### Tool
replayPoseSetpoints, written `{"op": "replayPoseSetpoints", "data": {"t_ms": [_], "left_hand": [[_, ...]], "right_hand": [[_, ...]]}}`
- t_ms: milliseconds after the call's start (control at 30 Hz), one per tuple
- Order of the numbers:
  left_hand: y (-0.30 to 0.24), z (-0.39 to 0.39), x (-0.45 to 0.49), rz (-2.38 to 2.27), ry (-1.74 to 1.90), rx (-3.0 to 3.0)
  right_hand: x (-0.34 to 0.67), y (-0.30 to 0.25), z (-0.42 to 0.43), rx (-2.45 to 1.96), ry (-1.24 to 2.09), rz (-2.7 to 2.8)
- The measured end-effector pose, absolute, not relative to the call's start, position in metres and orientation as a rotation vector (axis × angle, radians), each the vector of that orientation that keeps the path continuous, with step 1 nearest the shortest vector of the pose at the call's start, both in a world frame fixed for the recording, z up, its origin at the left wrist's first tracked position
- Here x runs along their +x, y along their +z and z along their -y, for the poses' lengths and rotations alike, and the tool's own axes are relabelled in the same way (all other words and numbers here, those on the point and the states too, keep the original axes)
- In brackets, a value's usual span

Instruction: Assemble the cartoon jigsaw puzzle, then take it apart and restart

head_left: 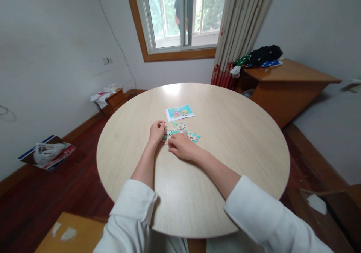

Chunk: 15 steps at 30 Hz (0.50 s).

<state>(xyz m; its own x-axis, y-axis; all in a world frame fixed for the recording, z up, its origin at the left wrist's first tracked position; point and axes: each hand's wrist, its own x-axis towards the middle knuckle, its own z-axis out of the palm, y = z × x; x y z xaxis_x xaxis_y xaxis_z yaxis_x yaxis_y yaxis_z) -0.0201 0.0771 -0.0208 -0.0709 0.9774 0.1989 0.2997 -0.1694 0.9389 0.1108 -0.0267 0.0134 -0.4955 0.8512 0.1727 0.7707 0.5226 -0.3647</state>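
Many small turquoise-and-pink cardboard-looking jigsaw pieces (194, 136) lie by the curled, bare left hand (157, 133) and right hand (182, 145); can't tell what's held. Likely light, stiff; pinch edges.

Pieces (194, 136) lay on the table (239, 140), the picture (180, 112) behind them, left hand (157, 132) at their left, right hand (182, 146) before. Behind the table was the window (169, 16); right, a desk (293, 72).
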Motion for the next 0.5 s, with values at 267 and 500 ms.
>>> {"op": "replayPoseSetpoints", "data": {"t_ms": [267, 500], "left_hand": [[-0.019, -0.07, -0.015, -1.34, 1.135, 1.779], [-0.011, -0.045, -0.011, -1.56, 0.558, 2.382]], "right_hand": [[0.149, 0.007, 0.003, -1.635, 0.107, 2.125], [0.151, -0.01, 0.0, -1.833, 0.235, 2.253]]}}
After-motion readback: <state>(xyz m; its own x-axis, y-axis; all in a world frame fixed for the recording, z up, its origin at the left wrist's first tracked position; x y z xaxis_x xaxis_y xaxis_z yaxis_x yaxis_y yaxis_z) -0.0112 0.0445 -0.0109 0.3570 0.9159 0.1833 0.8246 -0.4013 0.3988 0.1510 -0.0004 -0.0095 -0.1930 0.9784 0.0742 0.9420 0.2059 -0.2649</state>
